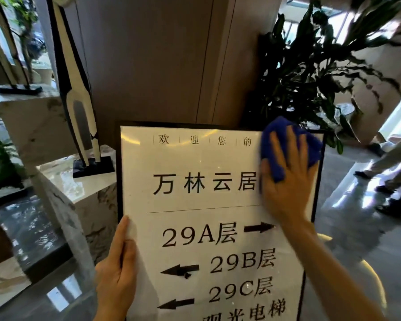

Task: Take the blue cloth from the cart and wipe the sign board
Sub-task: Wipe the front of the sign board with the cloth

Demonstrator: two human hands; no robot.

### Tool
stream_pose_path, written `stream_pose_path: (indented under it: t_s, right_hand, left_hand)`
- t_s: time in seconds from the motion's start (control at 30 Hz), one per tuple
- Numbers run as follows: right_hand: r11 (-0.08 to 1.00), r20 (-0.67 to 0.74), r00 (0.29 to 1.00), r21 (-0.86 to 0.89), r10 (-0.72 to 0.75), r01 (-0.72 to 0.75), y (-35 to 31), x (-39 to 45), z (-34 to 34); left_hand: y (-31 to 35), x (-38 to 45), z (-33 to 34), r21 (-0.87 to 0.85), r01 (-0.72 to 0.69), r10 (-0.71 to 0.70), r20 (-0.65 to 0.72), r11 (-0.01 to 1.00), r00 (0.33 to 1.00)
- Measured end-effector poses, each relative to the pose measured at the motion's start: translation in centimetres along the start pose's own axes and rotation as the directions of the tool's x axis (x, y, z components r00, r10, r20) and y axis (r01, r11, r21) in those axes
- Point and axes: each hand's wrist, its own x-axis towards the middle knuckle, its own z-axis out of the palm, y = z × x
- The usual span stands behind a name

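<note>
Sign board [202, 205]: centre frame, glossy, stiff, light; likely tips if pushed
Left hand [116, 272]: lower left, grip clamped on board's edge, steadying
Right hand [287, 181]: flat, pressing cloth
Blue cloth [285, 140]: soft, bunched, upper-right corner of board

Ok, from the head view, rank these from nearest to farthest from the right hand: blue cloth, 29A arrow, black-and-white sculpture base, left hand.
1. blue cloth: under the right hand, pressed on the sign board at its upper right.
2. 29A arrow: just below the wrist.
3. left hand: gripping the board's left edge, lower left.
4. sculpture base: on the marble block, left of the board.
</note>
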Motion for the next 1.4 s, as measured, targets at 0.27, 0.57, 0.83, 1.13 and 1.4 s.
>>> stream_pose_path:
  t_s: [0.27,0.57,0.83,1.13,1.4]
  right_hand:
    - [0.998,-0.039,0.997,0.033,0.062,-0.061,-1.3,-1.4,0.9]
    - [0.875,0.158,0.86,0.101,-0.485,0.474,-17.4,-11.0,5.1]
    - [0.72,0.272,0.679,0.09,-0.682,0.688,-11.8,-14.2,4.4]
    - [0.995,0.098,0.99,-0.01,-0.101,0.102,2.5,-6.8,0.0]
    - [0.999,0.004,0.999,0.012,-0.036,0.036,-4.2,-9.4,3.1]
  left_hand:
    - [-0.4,-0.2,-0.1,-0.013,-0.089,0.089,0.013,0.996,0.996]
    - [-0.8,-0.5,0.0,-0.11,-0.107,0.117,0.081,0.988,0.99]
    - [-1.4,-0.9,0.0,-0.186,-0.124,0.147,0.119,0.975,0.982]
    - [-1.7,-1.3,0.0,-0.105,-0.133,0.148,0.147,0.985,0.978]
    - [-2.9,-2.1,0.4,-0.111,-0.126,0.137,0.103,0.986,0.985]
